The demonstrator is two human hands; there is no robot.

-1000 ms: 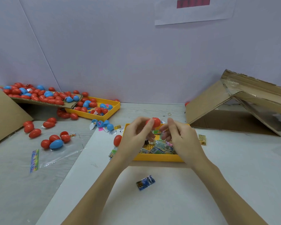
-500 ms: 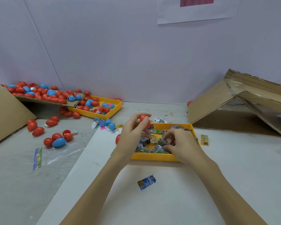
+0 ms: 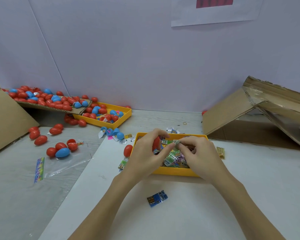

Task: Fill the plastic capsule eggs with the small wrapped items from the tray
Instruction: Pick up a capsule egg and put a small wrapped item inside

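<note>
Left hand (image 3: 145,153) curled around a red plastic capsule egg (image 3: 156,143) above the yellow plastic tray (image 3: 173,171) near the desk's (image 3: 249,187) middle, right hand (image 3: 200,153) pinching a small green wrapped item (image 3: 171,142) just beside the egg, blue wrapped packet (image 3: 157,198) toward the desk's near edge

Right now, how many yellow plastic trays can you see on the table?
2. One yellow plastic tray of small wrapped items lies under both hands; the other yellow plastic tray, holding red and blue eggs, sits far left by the wall. Cardboard could hide more.
</note>
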